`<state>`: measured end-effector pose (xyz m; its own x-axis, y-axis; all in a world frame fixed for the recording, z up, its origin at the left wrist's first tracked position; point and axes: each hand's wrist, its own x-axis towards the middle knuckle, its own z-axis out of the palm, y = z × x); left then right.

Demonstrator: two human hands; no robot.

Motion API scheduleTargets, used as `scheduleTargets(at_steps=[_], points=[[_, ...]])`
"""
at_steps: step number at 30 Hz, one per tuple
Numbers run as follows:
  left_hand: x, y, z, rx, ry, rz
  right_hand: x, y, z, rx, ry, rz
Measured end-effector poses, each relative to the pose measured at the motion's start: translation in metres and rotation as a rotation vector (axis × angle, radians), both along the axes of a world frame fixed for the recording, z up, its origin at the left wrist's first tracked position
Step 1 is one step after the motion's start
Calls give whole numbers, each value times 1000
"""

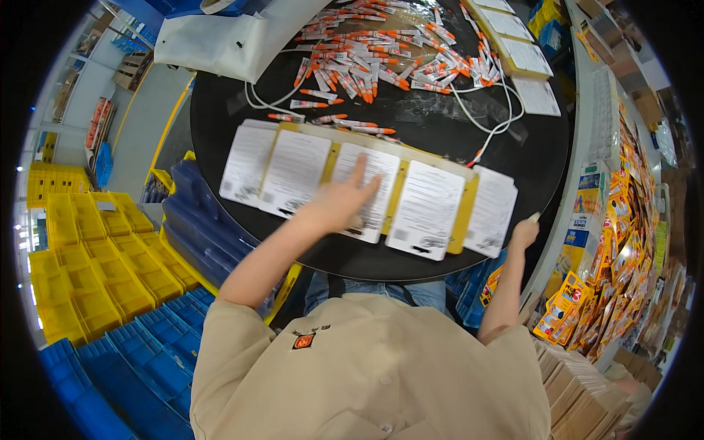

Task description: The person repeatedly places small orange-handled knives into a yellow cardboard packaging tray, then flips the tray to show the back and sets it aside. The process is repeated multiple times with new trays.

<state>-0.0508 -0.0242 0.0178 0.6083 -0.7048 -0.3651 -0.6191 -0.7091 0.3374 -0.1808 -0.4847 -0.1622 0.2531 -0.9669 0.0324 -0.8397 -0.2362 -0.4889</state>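
My left hand (343,205) lies with fingers spread on the middle white printed card (370,183) of a row. The row of cards sits in a yellow holder (397,192) with raised dividers, near the front of a round black table. One outer card (493,209) overhangs the holder's right end, and another card (246,161) its left end. At the table's right edge is my right hand (523,233), apart from the cards. Its fingers look curled, with one pale tip sticking out; anything inside them is hidden.
Many small white tubes with orange caps (367,62) lie heaped across the table's far side. White cables (477,121) loop behind the holder. A second card holder (513,37) stands far right. Yellow bins (95,257) and blue bins (139,359) are at left; orange blister packs (616,242) pile up at right.
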Motion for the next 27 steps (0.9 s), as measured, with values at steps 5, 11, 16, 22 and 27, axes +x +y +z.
scheduleTargets(at_steps=[5, 11, 16, 22, 27], points=[[27, 46, 37, -223, -74, 236, -82, 180, 11, 157, -336, 117], [2, 14, 52, -709, 506, 445, -123, 229, 100, 1230, -298, 591], [-43, -7, 23, -463, 696, 397, -36, 134, 96, -165, -373, 544], [-76, 16, -6, -559, 301, 699, 10, 64, 43, 216, -307, -19], [-38, 84, -25, -451, -73, 987, -49, 146, 15, 335, -423, -6]])
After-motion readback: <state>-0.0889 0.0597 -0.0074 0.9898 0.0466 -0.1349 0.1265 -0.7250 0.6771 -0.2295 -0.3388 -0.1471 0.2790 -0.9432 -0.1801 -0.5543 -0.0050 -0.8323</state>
